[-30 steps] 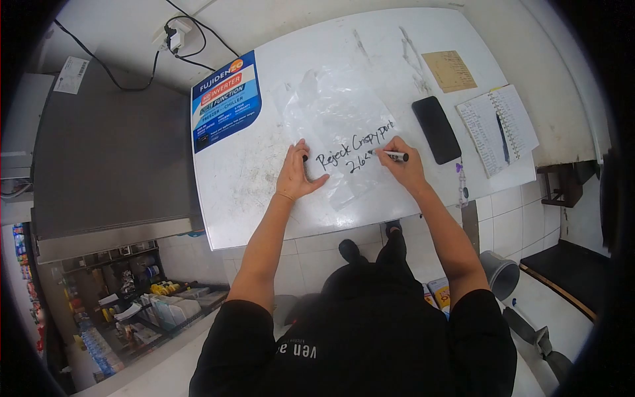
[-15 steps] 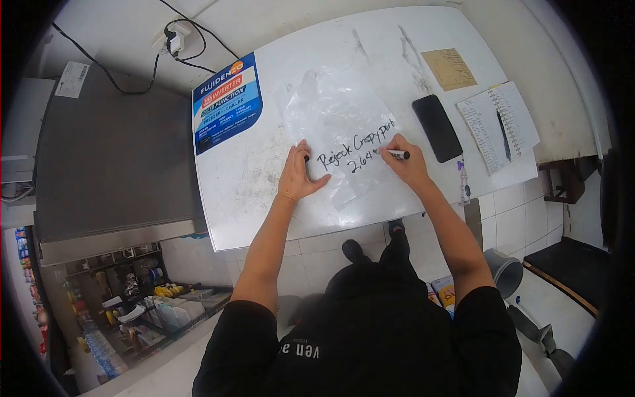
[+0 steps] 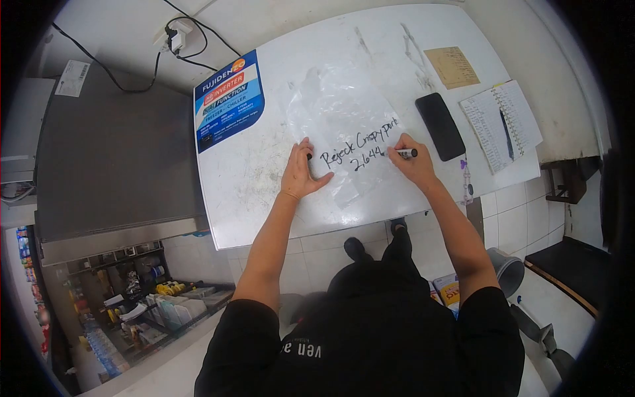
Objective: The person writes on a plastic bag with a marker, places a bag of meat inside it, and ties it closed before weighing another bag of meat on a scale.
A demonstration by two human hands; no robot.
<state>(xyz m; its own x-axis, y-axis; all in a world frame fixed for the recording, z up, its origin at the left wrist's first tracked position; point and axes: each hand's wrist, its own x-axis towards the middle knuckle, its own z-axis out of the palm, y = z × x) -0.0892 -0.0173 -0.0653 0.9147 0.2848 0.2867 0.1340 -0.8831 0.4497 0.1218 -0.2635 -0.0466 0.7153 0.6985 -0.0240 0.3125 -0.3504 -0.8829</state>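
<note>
A clear plastic bag lies flat on the white chest-freezer lid, with black handwriting reading "Rejeck Crispy pork" and "2,644" below. My right hand grips a black-and-white marker, its tip end at the bag just right of the number. On the bag's lower left edge rests my left hand, thumb stretched out over the plastic. Between its curled fingers pokes a small black marker cap.
Right of the bag lie a black phone with a beaded strap, a brown paper, and an open spiral notebook with a pen on it. A blue sticker marks the lid's left. A dark grey cabinet stands farther left.
My right hand has moved slightly right along the line of writing, and the number now shows another digit. My left hand stays in place on the bag.
</note>
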